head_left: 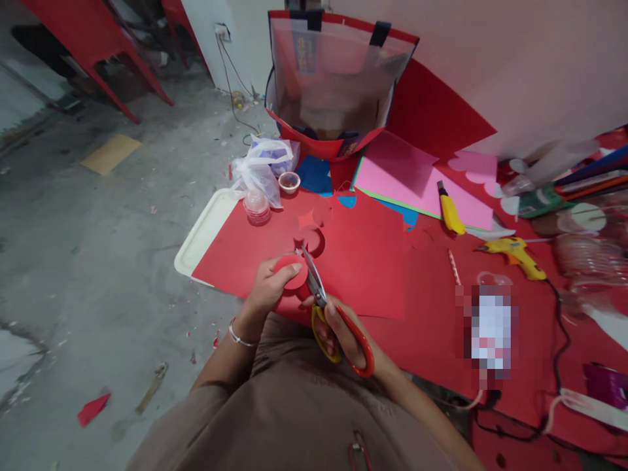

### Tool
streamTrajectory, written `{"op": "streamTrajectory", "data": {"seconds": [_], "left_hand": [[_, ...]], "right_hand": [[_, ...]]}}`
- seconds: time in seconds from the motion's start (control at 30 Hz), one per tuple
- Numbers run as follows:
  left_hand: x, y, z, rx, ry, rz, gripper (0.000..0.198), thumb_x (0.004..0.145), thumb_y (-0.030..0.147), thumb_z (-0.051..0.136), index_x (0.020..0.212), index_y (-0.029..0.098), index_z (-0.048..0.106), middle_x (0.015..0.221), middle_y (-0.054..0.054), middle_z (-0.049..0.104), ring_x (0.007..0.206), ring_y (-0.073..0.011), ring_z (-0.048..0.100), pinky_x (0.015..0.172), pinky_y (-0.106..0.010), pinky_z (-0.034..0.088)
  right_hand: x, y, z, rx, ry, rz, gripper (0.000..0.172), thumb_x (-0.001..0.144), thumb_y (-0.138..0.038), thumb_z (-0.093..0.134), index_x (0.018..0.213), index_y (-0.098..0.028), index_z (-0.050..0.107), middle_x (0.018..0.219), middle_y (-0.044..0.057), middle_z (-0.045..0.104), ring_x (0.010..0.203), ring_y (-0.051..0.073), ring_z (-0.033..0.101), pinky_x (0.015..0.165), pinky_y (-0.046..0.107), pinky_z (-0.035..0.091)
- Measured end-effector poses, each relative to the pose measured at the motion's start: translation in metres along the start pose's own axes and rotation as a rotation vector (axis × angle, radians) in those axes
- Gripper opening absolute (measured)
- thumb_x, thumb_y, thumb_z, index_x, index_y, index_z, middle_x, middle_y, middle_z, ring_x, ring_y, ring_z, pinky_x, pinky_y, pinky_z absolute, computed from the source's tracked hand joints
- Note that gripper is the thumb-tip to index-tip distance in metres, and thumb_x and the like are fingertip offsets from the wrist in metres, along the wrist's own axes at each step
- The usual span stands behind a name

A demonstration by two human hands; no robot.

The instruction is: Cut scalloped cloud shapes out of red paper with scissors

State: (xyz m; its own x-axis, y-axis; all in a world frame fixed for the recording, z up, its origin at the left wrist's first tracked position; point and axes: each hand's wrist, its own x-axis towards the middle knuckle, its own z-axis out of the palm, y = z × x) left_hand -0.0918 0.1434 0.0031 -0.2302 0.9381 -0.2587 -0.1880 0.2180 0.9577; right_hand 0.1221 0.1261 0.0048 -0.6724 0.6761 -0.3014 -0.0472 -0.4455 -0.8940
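Now the left hand (263, 289) pinches a red disc (299, 280) between thumb and fingers, above the near edge of the red sheet (366, 265). The right hand (343, 327) has its fingers clamped around the handles of the scissors (320, 298), whose blades lie at the disc's edge. Turning the disc into the blades, in short snips, should give the smoothest rim. Characters on the bag (321, 149) are too blurred to read.
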Motion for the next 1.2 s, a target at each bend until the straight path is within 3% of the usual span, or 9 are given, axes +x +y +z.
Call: {"op": "streamTrajectory", "data": {"seconds": [0.4,0.77,1.2], "left_hand": [[0.002,-0.003,-0.004,0.003,0.013,-0.015,0.033,0.085,0.044,0.080,0.069,0.017,0.068,0.066,-0.001,0.063,0.061,-0.0145,0.054,0.061,-0.027,0.045],[0.005,0.007,-0.006,0.046,0.007,0.030,0.031,0.081,0.041,0.080,0.065,0.018,0.066,0.065,0.000,0.058,0.063,-0.0142,0.050,0.062,-0.027,0.044],[0.007,0.006,-0.011,0.047,-0.014,0.010,0.028,0.082,0.039,0.081,0.068,0.018,0.070,0.067,-0.001,0.061,0.064,-0.0147,0.053,0.063,-0.027,0.045]], "right_hand": [[0.001,-0.003,-0.001,-0.009,-0.014,0.007,0.060,0.114,-0.076,0.051,0.126,-0.019,0.067,0.076,-0.005,0.049,0.053,0.010,0.043,0.047,0.021,0.042],[0.002,-0.005,-0.004,-0.032,-0.028,0.026,0.064,0.113,-0.079,0.049,0.126,-0.019,0.067,0.076,-0.006,0.046,0.050,0.008,0.041,0.044,0.020,0.040],[0.004,-0.015,-0.005,-0.077,-0.058,0.025,0.060,0.115,-0.076,0.045,0.132,-0.023,0.067,0.080,-0.002,0.049,0.056,0.013,0.045,0.052,0.028,0.042]]}}
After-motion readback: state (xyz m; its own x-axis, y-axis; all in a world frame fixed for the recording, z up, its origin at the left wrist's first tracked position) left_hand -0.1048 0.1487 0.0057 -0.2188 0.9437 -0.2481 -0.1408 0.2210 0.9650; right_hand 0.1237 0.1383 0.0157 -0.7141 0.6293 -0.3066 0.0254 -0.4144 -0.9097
